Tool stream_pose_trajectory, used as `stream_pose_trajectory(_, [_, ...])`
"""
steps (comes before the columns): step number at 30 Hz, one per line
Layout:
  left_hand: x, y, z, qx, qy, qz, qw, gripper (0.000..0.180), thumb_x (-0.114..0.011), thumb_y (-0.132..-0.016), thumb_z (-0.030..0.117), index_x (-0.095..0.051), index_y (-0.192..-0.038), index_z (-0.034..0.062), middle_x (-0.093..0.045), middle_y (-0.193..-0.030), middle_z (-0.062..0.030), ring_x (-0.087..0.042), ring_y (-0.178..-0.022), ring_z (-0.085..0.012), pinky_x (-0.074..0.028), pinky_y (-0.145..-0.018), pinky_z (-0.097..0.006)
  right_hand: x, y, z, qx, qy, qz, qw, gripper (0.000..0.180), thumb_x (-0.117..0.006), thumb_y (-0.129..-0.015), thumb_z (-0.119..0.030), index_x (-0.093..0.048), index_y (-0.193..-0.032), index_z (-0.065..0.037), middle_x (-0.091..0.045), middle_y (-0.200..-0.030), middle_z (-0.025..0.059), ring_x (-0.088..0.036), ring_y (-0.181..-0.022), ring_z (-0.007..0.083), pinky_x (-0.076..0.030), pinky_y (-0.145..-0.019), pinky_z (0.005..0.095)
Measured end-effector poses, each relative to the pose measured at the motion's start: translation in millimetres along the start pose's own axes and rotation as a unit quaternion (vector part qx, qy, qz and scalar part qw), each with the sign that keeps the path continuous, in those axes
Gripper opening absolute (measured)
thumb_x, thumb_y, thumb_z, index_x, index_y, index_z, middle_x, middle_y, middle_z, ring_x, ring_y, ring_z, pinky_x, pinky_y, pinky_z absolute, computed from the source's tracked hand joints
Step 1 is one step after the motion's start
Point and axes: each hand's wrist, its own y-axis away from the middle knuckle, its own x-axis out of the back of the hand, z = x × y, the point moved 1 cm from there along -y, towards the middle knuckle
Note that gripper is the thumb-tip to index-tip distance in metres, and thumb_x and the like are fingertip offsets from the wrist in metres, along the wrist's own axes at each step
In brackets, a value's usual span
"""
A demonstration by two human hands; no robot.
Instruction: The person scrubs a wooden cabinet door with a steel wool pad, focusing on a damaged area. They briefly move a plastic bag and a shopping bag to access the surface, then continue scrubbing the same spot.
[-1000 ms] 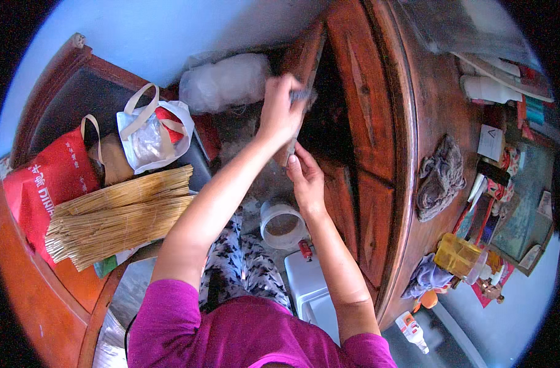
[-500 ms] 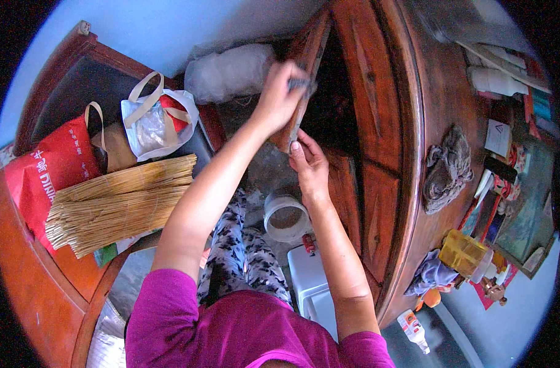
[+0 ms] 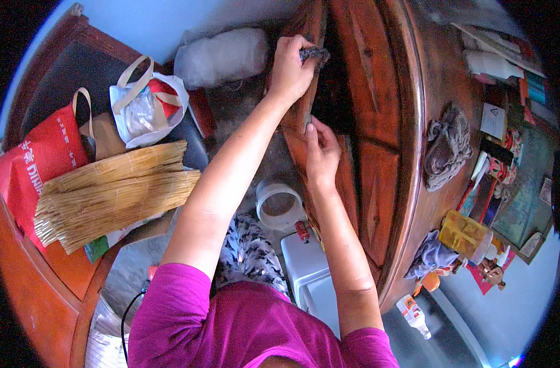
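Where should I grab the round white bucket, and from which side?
Probably the left rim of the bucket, from above: its open mouth faces up, leaving the edge exposed, while a white rectangular box stands close on the near right.

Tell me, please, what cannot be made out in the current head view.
Dark wad, head view: partly covered by the left hand; its material is unclear.
Cabinet interior, head view: deep shadow hides what, if anything, lies inside.
Cabinet door, head view: upper end cut off by the picture's top edge.
White tote bag, head view: clear plastic and the bag's sides hide anything deeper.
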Motion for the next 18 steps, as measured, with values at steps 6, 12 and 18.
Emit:
stream_pose_trajectory(6, [21,73,2,0.01,0.081,-0.082,0.993,0.021,-0.07,-0.08,-0.005,-0.062,-0.097,0.0042,-0.055,-0.102,-0.0147,-0.058,-0.102,-0.0349,-0.047,-0.089,-0.041,13,-6,-1,-0.106,-0.095,-0.004,0.99,0.035,-0.06,-0.103,-0.024,-0.063,-0.129,0.0,-0.068,-0.12,0.0084,-0.061,-0.109,0.0158,-0.048,-0.097,0.0306])
stream_pose_trajectory(12, [29,148,21,0.019,0.11,-0.086,0.99,0.031,-0.072,-0.072,-0.01,-0.064,-0.097,0.007,-0.053,-0.102,-0.0117,-0.057,-0.103,-0.0309,-0.046,-0.094,-0.038,26,-9,12,-0.059,-0.069,-0.004,0.996,0.037,-0.054,-0.106,-0.024,-0.061,-0.133,0.001,-0.066,-0.127,0.01,-0.059,-0.118,0.0184,-0.043,-0.106,0.0339])
stream_pose_trajectory(18, [24,118,24,0.078,0.125,0.035,0.989,0.024,-0.071,-0.079,-0.005,-0.062,-0.099,0.0042,-0.055,-0.105,-0.0125,-0.059,-0.102,-0.0307,-0.047,-0.091,-0.04,33,-3,28,-0.073,-0.039,-0.023,0.996,0.037,-0.051,-0.107,-0.023,-0.061,-0.133,0.001,-0.066,-0.129,0.0099,-0.058,-0.12,0.019,-0.042,-0.107,0.0342])
